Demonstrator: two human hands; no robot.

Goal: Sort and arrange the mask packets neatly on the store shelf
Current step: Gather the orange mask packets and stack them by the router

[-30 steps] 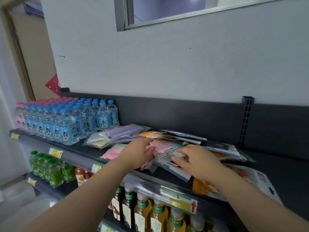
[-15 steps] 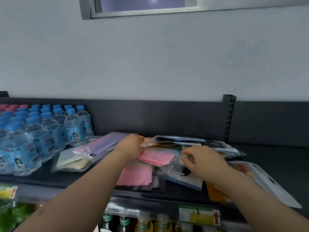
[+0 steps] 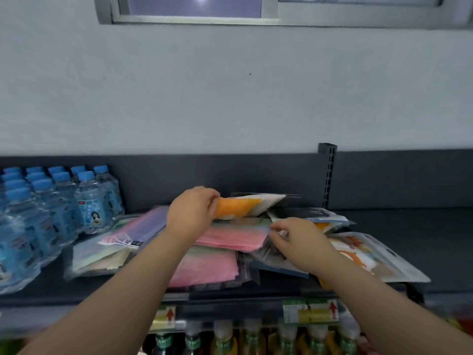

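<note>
left hand (image 3: 190, 213) grips orange packet (image 3: 236, 207), lifted above the pile | right hand (image 3: 299, 243) pinches clear packet edge (image 3: 266, 248) beside pink packet (image 3: 230, 237) | purple packet (image 3: 138, 230) left of both hands

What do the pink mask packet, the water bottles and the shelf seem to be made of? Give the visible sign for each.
Pink mask packet: likely a clear glossy plastic sleeve, since its edges glint.
Water bottles: clear plastic, apparently; see-through walls and blue caps.
Shelf: probably matt dark painted metal, with a slotted upright.
</note>
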